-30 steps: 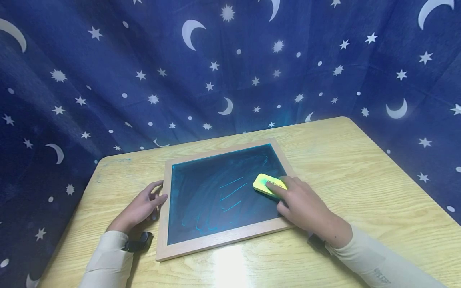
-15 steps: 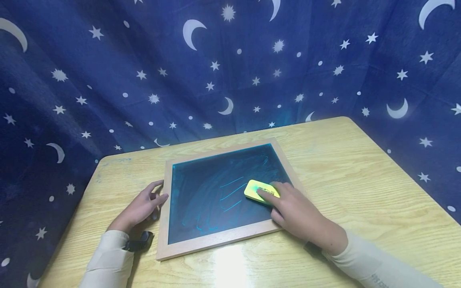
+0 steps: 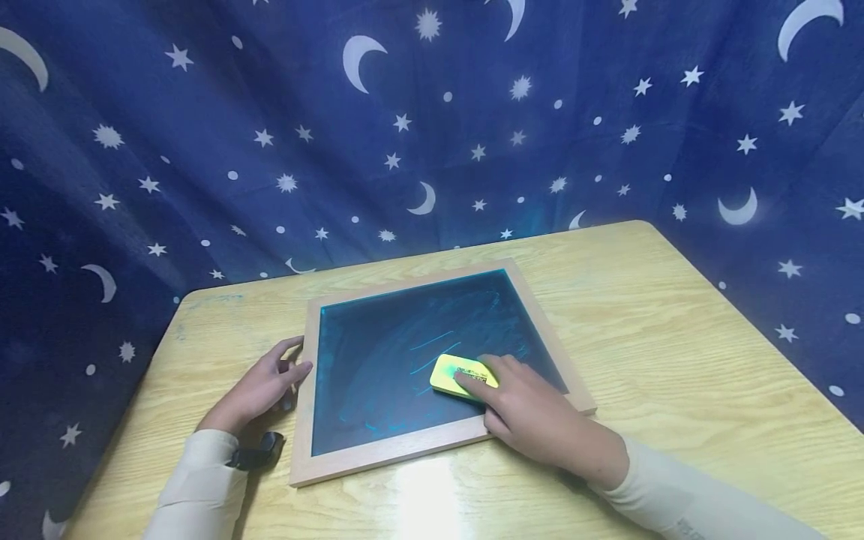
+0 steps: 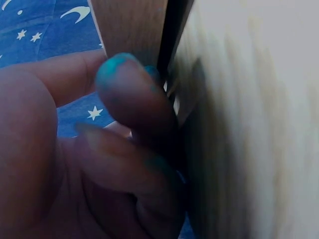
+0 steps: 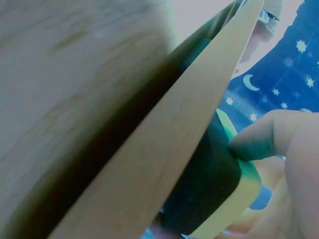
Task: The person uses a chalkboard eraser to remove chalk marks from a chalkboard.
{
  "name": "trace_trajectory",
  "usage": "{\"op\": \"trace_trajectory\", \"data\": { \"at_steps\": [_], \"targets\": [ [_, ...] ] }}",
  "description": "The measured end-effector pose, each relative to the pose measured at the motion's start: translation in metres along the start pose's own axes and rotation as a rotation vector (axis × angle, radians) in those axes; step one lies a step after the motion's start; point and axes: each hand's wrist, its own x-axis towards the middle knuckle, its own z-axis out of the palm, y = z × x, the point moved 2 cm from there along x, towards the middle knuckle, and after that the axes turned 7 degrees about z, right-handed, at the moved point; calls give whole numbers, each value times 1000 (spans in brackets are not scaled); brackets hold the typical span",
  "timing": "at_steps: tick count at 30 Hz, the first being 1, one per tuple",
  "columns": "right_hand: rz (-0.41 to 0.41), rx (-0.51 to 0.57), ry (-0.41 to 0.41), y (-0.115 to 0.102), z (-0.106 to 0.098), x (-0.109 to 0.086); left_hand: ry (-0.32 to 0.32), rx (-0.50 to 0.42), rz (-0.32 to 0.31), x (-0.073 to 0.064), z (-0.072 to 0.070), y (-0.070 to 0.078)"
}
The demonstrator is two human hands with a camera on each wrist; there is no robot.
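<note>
A wood-framed chalkboard point(image 3: 364, 375) lies on the table with several blue chalk lines and smudges on it. My right hand point(image 3: 533, 412) grips a yellow chalkboard eraser point(image 3: 445, 373), index finger along its top, flat on the board right of centre. In the right wrist view, the eraser's dark felt side point(image 5: 209, 174) shows behind the frame edge point(image 5: 164, 129), with the thumb pressed to its side. My left hand point(image 3: 263, 386) holds the board's left edge, thumb near the top of the frame. Curled fingers with blue chalk on the tips point(image 4: 117, 69) show against the frame point(image 4: 132, 30).
The light wooden table point(image 3: 648, 330) extends to the right of the board and in front of it. Behind and beside it hangs a dark blue curtain point(image 3: 304, 97) with moons and stars. A black wrist strap mount point(image 3: 259, 452) sits by my left wrist.
My right hand has slid the eraser left and toward me across the board, over the right ends of the lower chalk lines. The left hand stays at the frame.
</note>
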Motion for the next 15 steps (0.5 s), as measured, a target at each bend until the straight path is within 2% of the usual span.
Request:
{"op": "trace_trajectory", "data": {
  "at_steps": [10,15],
  "targets": [
    [-84,-16,-19,-19,1,4,-3,-5,2,-1,-1,0],
    [-108,-27,-65,-30,2,6,0,-5,-7,-1,-1,0]
  ]
}}
